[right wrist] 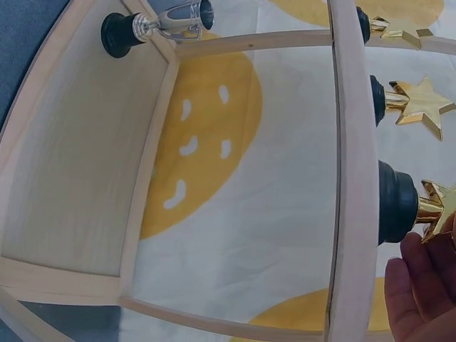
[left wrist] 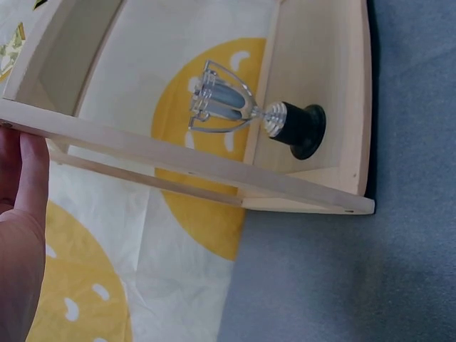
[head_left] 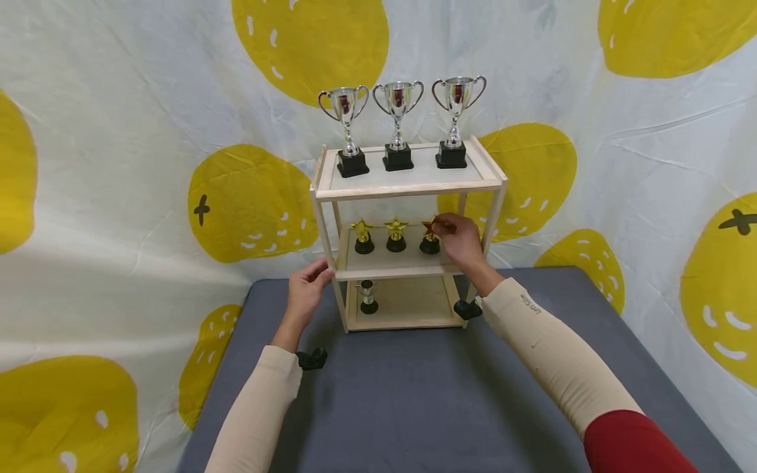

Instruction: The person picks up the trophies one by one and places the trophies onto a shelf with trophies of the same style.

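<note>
In the head view my right hand (head_left: 461,243) reaches into the middle shelf and pinches the gold star of the rightmost star trophy (head_left: 430,246). Its black base appears to rest on the shelf. Two matching star trophies (head_left: 396,235) (head_left: 363,236) stand to its left. My left hand (head_left: 304,289) is at the left front post of the wooden rack (head_left: 408,193), fingers fairly straight and touching it from outside; the fingertips are partly hidden in the left wrist view. On the bottom shelf, toward the left, stands a small silver cup trophy (left wrist: 285,122).
Three large silver cup trophies (head_left: 398,112) (head_left: 349,128) (head_left: 455,118) stand on the top shelf. The rack sits at the back of a grey table (head_left: 390,394), close to a white cloth (head_left: 142,131) with yellow fruit shapes.
</note>
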{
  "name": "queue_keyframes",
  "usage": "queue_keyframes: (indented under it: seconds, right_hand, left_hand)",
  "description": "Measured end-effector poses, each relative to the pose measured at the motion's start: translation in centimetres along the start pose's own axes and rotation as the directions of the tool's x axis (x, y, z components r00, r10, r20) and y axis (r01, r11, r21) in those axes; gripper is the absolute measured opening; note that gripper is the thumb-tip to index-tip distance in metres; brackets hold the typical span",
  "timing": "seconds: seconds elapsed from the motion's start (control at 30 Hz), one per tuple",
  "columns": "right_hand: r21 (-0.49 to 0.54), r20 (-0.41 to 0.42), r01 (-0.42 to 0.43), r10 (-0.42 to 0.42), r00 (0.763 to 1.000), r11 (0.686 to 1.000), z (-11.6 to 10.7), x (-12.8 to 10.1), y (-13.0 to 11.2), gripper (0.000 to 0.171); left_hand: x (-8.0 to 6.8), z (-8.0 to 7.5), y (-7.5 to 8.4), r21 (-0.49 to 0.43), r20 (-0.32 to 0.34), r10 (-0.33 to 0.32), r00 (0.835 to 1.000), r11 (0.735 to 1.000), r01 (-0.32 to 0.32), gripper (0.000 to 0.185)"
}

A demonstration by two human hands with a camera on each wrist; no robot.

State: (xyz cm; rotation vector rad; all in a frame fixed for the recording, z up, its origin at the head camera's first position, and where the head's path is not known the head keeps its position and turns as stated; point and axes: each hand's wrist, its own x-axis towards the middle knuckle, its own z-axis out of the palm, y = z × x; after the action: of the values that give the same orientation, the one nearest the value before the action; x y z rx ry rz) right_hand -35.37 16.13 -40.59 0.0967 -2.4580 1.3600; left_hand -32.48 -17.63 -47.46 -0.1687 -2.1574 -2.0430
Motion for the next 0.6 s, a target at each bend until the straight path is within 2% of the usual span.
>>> queue_keyframes:
  seconds: [0.43, 0.6]
  right_hand:
    - [-0.016, -0.016, -0.009, 0.009, 1.0, 1.0, -0.07, 0.11, 0.4, 0.028]
    - [-0.024, -0.014, 0.012, -0.012, 1.0, 1.0, -0.04, 0.37, 0.47, 0.028]
  left_hand:
    - [-0.06, 0.33, 0.0, 0.0, -0.002, -0.004, 1.0, 1.0, 0.004, 0.038]
    - [-0.06, 0.3, 0.08, -0.006, -0.011, -0.006, 1.0, 1.0, 0.006, 0.039]
